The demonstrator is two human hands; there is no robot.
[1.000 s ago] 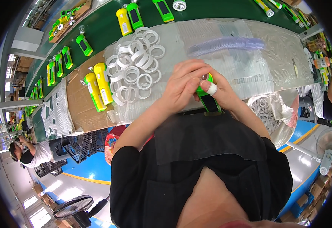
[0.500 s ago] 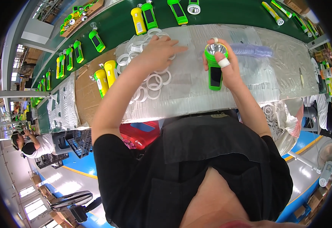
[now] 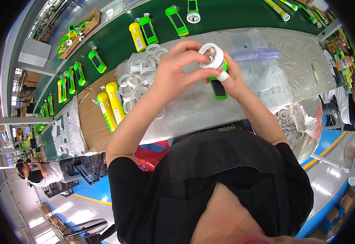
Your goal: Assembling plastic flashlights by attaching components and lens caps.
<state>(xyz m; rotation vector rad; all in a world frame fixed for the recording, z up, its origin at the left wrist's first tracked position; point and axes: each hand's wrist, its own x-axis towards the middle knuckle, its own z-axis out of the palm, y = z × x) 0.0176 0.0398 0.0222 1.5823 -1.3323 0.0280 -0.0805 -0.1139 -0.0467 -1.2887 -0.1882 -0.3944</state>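
Currently, white ring [image 3: 217, 64] is right at head end of green torch [image 3: 218, 90]; can't tell if seated. Torch's long axis runs fore-aft, head end away from wearer. L hand [image 3: 178, 66], on torch's L side, pinches ring btwn thumb & fingers; R hand [image 3: 235, 77], nearer torch's body, grips it from R. Loose rings [image 3: 135, 74] L of torch, purplish plastic roll [image 3: 254, 54] R.

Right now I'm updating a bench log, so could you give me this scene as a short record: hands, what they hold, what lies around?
Left hand: holds a white ring
Right hand: grips a green flashlight
Ring position: at the flashlight's head; whether seated, cannot tell
Left of hands: pile of loose white rings
Left of pile: two yellow flashlights, side by side
Lower right: bag of white rings
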